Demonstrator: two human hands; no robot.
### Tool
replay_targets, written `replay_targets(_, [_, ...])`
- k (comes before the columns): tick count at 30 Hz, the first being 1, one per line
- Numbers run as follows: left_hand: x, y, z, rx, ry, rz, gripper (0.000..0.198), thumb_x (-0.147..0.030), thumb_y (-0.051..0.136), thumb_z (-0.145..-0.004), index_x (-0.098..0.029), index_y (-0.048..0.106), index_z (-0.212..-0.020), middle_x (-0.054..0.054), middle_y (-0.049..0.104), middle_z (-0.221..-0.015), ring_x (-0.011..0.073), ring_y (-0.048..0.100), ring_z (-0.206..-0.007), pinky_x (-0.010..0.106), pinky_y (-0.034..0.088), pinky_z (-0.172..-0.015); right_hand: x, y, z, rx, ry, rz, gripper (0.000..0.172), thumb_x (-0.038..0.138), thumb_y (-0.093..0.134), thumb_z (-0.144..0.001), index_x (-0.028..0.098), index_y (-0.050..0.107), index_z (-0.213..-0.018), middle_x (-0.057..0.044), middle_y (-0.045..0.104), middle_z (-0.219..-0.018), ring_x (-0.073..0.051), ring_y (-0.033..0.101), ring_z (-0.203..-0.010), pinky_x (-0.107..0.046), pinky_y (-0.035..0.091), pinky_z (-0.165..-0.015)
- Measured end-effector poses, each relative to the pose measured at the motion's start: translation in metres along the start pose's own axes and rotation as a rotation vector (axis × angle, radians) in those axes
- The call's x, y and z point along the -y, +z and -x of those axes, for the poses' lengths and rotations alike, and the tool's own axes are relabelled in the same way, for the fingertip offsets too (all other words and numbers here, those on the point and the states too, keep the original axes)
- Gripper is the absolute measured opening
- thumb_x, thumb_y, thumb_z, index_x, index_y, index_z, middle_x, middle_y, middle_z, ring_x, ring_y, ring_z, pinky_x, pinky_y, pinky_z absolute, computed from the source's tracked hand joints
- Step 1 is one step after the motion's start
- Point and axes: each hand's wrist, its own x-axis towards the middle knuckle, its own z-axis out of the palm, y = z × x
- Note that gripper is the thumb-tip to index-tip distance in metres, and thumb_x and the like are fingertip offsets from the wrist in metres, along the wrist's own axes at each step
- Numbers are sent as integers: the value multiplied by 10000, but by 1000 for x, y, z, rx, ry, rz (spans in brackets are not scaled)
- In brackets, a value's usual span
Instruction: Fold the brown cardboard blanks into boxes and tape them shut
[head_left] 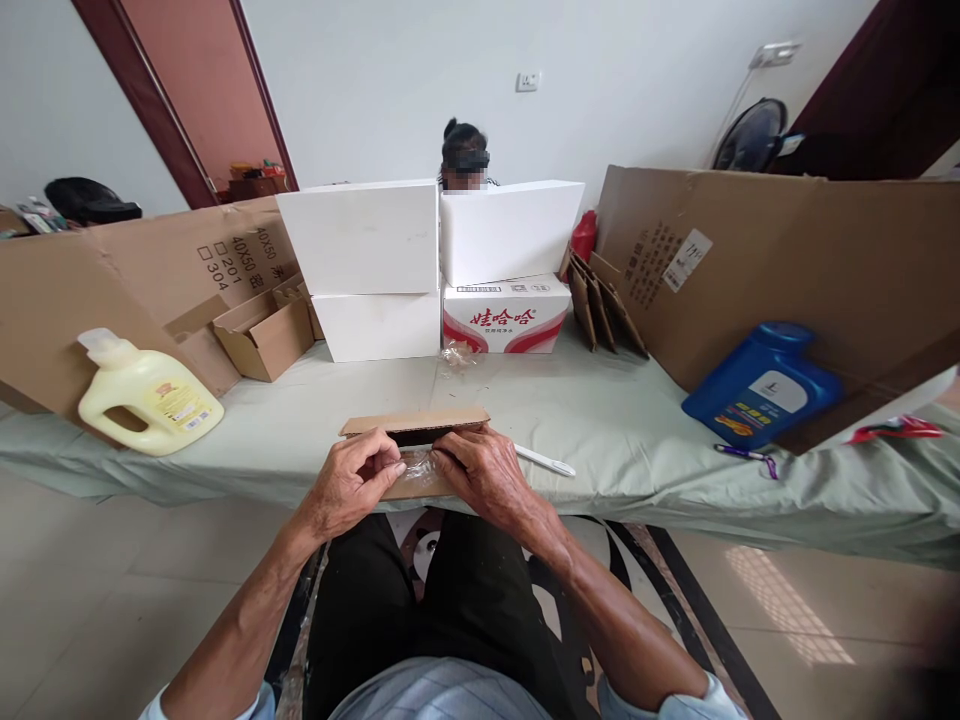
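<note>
At the table's front edge, a small cardboard box (416, 420) lies in front of me with a dark gap under its raised flap. Clear plastic tape or film (417, 468) is stretched over its near side. My left hand (358, 475) pinches the left end of this clear plastic between thumb and fingers. My right hand (480, 465) is closed at the right of the box, its fingers curled over the plastic and the flap. What its fingertips grip is partly hidden. A white, slim-handled tool (545, 460) lies on the cloth just right of my right hand.
White boxes (358, 240) and a red-and-white carton (506, 318) form a wall at the back; a person (465, 160) is behind it. A yellow jug (146, 400) stands left, a blue bottle (765, 385) right. Large cardboard sheets (787, 250) flank the green tablecloth (600, 420).
</note>
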Motion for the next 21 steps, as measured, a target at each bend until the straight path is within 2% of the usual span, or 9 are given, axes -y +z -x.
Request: replay_targets(21, [1,1,-2,-10,-1,30,132,-164,693,-957,-220,632,-855,-47,617,-726,101,536,-640,201,441,-601,-1,-1,-5,9,15,-2,208,210,649,-1083,205,723,-889,-20,735,-804,-177,641,-773,-302,377,-795])
